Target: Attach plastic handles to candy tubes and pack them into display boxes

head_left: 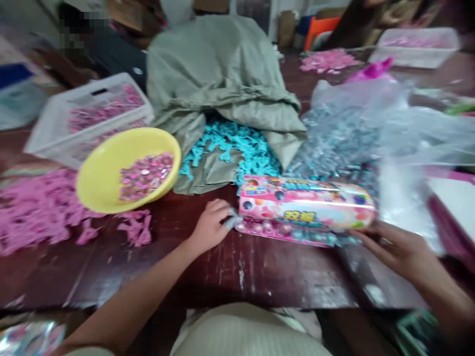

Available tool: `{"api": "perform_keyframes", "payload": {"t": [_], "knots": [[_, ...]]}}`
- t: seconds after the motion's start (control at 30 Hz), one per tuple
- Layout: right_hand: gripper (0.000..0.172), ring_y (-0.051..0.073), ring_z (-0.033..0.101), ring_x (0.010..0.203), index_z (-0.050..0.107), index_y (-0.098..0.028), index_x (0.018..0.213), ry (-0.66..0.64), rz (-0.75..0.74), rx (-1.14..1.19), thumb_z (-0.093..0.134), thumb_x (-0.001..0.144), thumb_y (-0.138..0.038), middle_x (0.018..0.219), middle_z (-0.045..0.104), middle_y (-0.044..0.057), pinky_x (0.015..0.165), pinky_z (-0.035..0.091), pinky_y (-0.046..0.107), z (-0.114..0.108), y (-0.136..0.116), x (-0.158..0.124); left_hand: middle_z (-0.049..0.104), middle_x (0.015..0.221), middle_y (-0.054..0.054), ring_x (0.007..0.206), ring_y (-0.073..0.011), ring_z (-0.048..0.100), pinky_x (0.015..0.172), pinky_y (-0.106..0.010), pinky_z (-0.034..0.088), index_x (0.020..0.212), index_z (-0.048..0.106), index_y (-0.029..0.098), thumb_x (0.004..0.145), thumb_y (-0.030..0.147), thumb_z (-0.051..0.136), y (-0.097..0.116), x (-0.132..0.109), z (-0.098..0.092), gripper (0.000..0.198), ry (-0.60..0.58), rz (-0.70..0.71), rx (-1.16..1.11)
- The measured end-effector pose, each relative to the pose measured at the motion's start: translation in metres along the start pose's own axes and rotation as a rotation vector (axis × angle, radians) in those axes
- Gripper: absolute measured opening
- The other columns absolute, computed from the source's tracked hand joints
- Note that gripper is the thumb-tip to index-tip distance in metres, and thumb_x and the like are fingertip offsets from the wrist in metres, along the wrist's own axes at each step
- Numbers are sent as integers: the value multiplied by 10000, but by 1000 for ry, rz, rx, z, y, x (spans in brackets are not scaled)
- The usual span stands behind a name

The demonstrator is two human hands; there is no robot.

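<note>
A colourful pink printed package (308,202) with a rounded right end lies above the dark table in front of me. Along its near edge runs a row of small round pink and blue wrapped pieces (285,228). My left hand (211,225) is at the package's left end, fingers closed around a small silvery wrapped piece (233,220). The right end of the package is gripped by my right hand (397,247), thumb along the near side; some of its fingers are hidden behind.
A yellow bowl (100,170) holds pink wrapped pieces, beside a white basket (48,133) and a pink pile (40,207). Turquoise pieces (237,143) spill from a grey-green sack (218,59). A clear bag (341,128) of blue-grey pieces stands right. Other people are beyond.
</note>
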State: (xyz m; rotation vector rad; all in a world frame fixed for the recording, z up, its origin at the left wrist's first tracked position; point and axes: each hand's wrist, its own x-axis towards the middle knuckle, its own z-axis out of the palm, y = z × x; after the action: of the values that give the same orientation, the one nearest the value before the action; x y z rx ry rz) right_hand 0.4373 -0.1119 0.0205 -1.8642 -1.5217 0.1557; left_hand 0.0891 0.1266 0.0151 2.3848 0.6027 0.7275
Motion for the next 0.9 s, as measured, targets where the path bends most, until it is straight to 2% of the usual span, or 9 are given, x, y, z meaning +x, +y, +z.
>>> {"api": "perform_keyframes", "payload": {"t": [0.1,0.2,0.3,0.43,0.53,0.67,0.73,0.9], "knots": [[68,255,730,714,690,-318,943,20,-114,-69,683,903,-372,867,756,52,628,592,392,-4,17,0,711,867,-63,910,-244,632,829,-406,452,802,667,222,904,240,592,-3,-1,11,128,137,57,239],[42,257,738,762,669,-303,937,86,-140,-138,684,899,-314,893,753,66,652,594,383,-6,18,-1,732,851,-56,918,-253,652,828,-417,440,765,644,227,862,187,592,2,-6,20,116,225,118,366],[127,242,733,755,644,-325,969,87,-191,-238,699,896,-237,923,755,76,642,581,357,-6,14,-4,735,849,-49,906,-245,661,837,-412,429,768,634,221,852,162,601,7,-8,23,108,250,154,433],[220,183,732,722,634,-267,985,219,-400,-381,756,850,-142,901,758,49,637,565,272,-3,15,-2,728,857,-51,939,-248,658,859,-418,404,776,626,204,853,140,602,9,-6,23,103,298,184,522],[189,157,726,725,641,-216,977,199,-441,-351,756,854,-130,888,748,41,662,557,240,-4,15,0,709,841,-60,901,-244,636,825,-405,405,774,626,191,867,159,617,9,-6,18,98,247,169,484],[86,142,682,664,656,-226,977,-7,-310,-170,704,910,-200,803,711,7,591,510,241,-13,15,-2,664,823,-46,783,-194,603,728,-336,446,832,657,192,924,248,597,5,-3,8,123,-27,56,116],[54,151,675,663,666,-232,983,-95,-252,-106,677,931,-241,793,703,9,592,506,256,-14,18,-3,644,804,-40,767,-189,590,715,-323,452,856,669,195,943,276,580,1,-1,8,149,-93,22,51],[115,193,728,821,703,-236,1008,-93,-187,-173,606,946,-230,953,740,50,667,546,283,-2,36,-8,674,822,-68,909,-258,587,781,-388,415,795,684,204,939,225,537,-6,-8,25,206,-42,136,438]]}}
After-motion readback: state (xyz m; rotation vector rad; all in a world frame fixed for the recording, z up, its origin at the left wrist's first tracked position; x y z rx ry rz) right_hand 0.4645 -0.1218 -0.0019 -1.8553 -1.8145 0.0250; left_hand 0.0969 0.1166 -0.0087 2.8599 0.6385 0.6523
